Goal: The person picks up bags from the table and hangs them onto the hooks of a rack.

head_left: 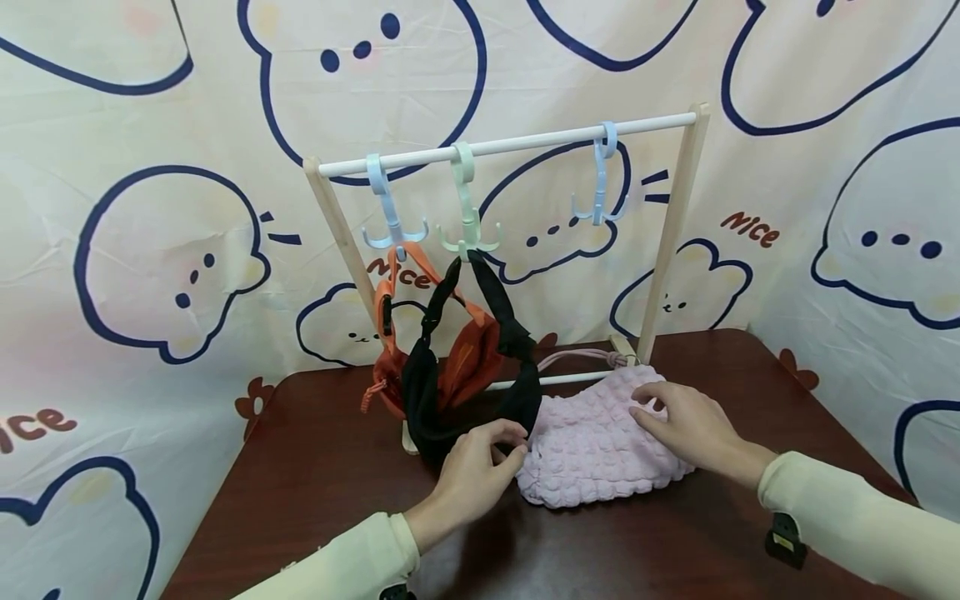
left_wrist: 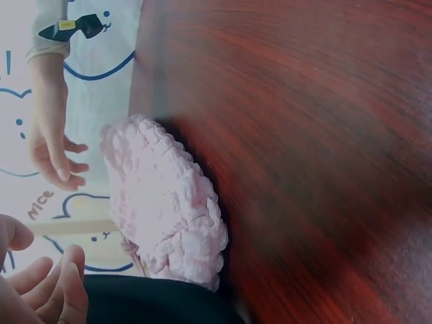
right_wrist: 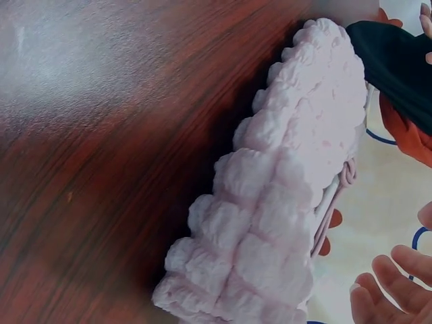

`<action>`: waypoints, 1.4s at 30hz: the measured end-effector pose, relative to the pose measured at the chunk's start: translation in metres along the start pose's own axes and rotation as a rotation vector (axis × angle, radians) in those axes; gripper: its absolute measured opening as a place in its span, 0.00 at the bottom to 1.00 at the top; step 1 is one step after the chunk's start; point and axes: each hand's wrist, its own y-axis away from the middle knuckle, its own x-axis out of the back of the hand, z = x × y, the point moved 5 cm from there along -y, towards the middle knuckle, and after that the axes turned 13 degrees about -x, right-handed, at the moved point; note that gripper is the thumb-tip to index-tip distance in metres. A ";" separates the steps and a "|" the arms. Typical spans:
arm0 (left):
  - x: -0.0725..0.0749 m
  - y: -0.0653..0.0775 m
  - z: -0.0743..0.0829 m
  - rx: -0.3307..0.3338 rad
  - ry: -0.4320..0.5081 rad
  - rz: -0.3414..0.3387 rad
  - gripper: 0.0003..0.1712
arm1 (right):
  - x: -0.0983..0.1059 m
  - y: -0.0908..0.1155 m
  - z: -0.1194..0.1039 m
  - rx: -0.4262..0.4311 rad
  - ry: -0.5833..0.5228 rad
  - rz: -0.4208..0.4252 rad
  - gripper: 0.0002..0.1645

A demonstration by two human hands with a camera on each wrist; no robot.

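Observation:
A puffy pink quilted bag [head_left: 592, 442] lies on the table, its thin pink cord strap [head_left: 581, 354] behind it. My right hand [head_left: 686, 421] is over the bag's right side with fingers loosely bent; in the right wrist view a gap shows between fingers and bag. My left hand [head_left: 480, 467] is by the bag's left end, in front of a black bag [head_left: 423, 392], its fingers relaxed around nothing. The black bag hangs by its knotted straps from a green hook [head_left: 467, 200]. Partly hidden behind it, an orange bag [head_left: 468, 358] hangs from a blue hook [head_left: 387, 204].
A wooden rack with a white rail [head_left: 532, 142] stands at the back of the brown table [head_left: 637, 550]. Another blue hook [head_left: 600, 175] is on the rail's right part, bearing no bag. A cartoon-printed cloth [head_left: 165, 250] encloses the back and sides.

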 end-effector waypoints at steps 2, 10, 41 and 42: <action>-0.003 -0.001 0.000 0.003 -0.001 -0.001 0.10 | -0.001 0.000 0.002 -0.004 0.002 -0.004 0.15; -0.019 -0.002 -0.004 0.000 -0.024 -0.031 0.15 | -0.002 -0.006 0.008 -0.012 0.027 -0.004 0.16; -0.036 -0.027 -0.025 -0.019 -0.159 -0.040 0.26 | -0.014 -0.033 0.021 -0.013 0.033 -0.030 0.19; -0.036 -0.028 -0.027 -0.015 -0.164 -0.038 0.26 | -0.015 -0.035 0.021 -0.010 0.030 -0.031 0.19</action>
